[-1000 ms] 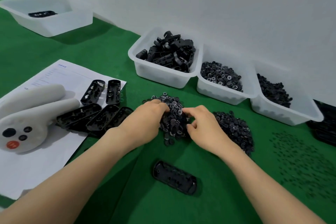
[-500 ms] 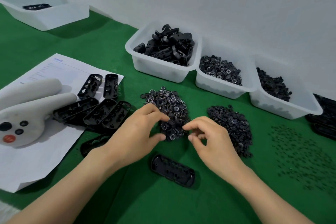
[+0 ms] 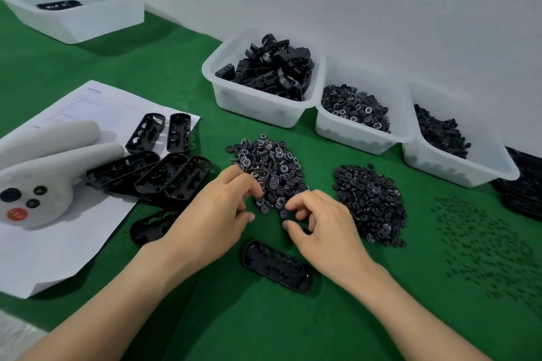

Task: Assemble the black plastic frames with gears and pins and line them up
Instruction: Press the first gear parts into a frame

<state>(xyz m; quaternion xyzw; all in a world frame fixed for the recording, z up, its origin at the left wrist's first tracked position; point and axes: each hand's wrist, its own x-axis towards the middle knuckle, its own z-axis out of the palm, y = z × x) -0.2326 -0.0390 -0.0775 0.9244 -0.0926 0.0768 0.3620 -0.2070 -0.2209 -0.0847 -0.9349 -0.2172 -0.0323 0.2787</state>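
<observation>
Left hand (image 3: 217, 211): fingers curled, drawn back to near edge of gear pile (image 3: 269, 167); grip unclear.
Right hand (image 3: 322, 226): likewise curled; grip unclear.
Frame (image 3: 277, 265): just behind the fingertips, untouched.

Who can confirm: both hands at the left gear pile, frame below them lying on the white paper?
No: head view shows the frame on the green mat, not the paper. Left hand and right hand are at that gear pile.
</observation>
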